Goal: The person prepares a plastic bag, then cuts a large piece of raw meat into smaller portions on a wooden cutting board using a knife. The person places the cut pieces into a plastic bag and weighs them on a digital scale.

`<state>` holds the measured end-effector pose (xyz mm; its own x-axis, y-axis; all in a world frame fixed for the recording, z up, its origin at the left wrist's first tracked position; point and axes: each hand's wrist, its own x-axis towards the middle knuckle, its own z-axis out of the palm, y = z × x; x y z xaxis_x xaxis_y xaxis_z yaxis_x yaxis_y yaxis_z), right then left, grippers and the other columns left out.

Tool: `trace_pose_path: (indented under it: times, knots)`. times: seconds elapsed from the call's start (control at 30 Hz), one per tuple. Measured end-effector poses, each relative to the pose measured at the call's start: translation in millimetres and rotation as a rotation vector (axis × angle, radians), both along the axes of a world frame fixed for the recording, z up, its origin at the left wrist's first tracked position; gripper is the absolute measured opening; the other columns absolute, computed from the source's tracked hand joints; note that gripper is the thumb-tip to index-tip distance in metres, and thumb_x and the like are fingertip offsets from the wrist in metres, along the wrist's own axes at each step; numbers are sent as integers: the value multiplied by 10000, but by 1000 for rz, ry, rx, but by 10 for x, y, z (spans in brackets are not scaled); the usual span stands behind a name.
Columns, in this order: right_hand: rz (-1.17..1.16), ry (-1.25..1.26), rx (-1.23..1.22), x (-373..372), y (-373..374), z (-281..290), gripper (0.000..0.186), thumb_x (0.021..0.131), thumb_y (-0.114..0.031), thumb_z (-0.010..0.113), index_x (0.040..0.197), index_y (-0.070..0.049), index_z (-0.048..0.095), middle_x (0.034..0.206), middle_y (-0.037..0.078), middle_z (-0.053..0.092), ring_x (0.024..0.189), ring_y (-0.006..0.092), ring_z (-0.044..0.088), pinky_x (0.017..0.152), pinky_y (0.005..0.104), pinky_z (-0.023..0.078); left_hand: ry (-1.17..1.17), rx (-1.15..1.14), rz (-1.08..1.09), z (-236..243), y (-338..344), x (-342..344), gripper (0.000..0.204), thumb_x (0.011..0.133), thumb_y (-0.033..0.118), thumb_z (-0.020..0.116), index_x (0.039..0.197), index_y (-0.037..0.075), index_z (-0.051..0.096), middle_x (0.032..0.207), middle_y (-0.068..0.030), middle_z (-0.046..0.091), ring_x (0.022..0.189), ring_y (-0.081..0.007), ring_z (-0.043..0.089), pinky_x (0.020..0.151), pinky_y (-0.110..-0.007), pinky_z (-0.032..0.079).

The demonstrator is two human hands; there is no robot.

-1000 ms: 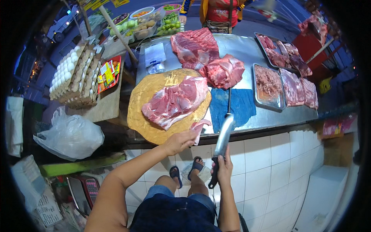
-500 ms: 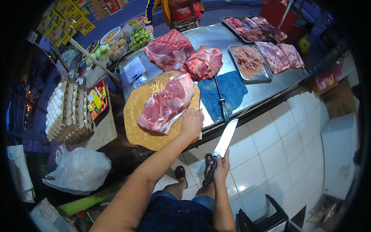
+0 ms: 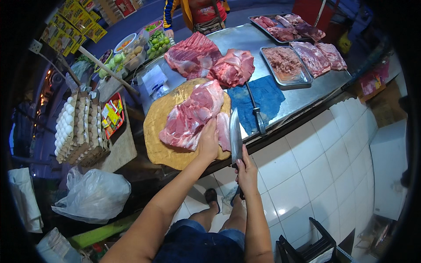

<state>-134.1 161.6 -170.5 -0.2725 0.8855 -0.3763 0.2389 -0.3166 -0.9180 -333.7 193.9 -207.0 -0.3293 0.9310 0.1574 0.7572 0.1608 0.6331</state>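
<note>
A large slab of raw meat [image 3: 188, 116] lies on a round wooden chopping board [image 3: 153, 153]. My left hand [image 3: 209, 140] grips the slab's near right edge, its fingers partly hidden against the meat. Beside those fingers a thinner strip of meat [image 3: 224, 131] rests along the board's right rim. My right hand [image 3: 246, 172] is closed around the black handle of a broad knife [image 3: 236, 133]. Its blade points away from me, just right of the strip. Further right, a sharpening steel [image 3: 255, 110] lies across a blue cloth [image 3: 272, 98].
Two bigger meat pieces [image 3: 193, 55] sit behind the board on the metal table [image 3: 228, 37]. A tray of ground meat [image 3: 285, 65] stands right. Stacked egg trays [image 3: 81, 127] and a plastic bag [image 3: 94, 195] are left. Another person [image 3: 204, 15] stands across the table.
The knife has swung up and left, from over the floor to beside the board. My left hand has shifted slightly left, and the meat strip beside it now shows.
</note>
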Motion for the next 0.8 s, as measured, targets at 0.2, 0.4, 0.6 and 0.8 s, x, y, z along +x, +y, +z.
trace_pose_path:
  times: [0.2, 0.4, 0.6, 0.8]
  knots:
    - [91, -170, 147, -58, 193, -278, 557, 998, -77, 541, 1508, -276, 438, 711, 8, 556, 546, 78, 508, 478, 268, 445, 143, -54, 11, -89, 344, 96, 795, 961, 319, 591, 1540, -52, 192, 1619, -243, 169, 1506, -367, 175, 1212, -449, 208]
    - [134, -144, -18, 3, 187, -211, 548, 979, -96, 562, 1496, -230, 442, 919, 215, 640, 826, 269, 642, 717, 341, 499, 286, -175, -123, -48, 417, -174, 724, 1005, 322, 490, 1557, -23, 174, 1632, -230, 143, 1520, -369, 135, 1205, -476, 206]
    - [137, -136, 193, 47, 269, -124, 571, 970, -86, 582, 1498, -251, 442, 778, 171, 675, 673, 186, 629, 703, 325, 523, 217, -56, -135, -195, 530, -458, 674, 1009, 283, 483, 1544, -30, 217, 1625, -233, 170, 1518, -363, 141, 1215, -438, 199]
    - [181, -183, 176, 74, 217, -123, 575, 962, -79, 582, 1498, -232, 440, 860, 228, 686, 713, 254, 666, 740, 332, 525, -147, 86, 34, -239, 460, -131, 646, 1049, 340, 389, 1535, -54, 224, 1619, -246, 177, 1516, -371, 141, 1234, -430, 119]
